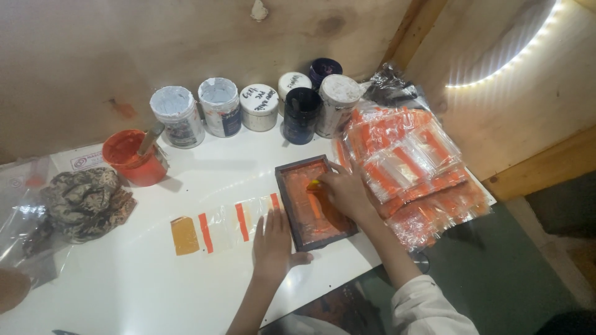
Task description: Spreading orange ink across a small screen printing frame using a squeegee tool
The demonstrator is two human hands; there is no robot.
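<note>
The right hand (344, 193) presses down inside the small wooden printing frame (315, 202), fingers curled on something yellow-tipped (too hidden to name). The left hand (272, 239) lies open and flat at the frame's 8 o'clock, pinning clear bags with orange stripes (225, 226) to the white counter (155, 279). If that flat hand slips, the frame could shift and smear orange ink. An open orange paint tub (133, 156) stands at 10 o'clock.
</note>
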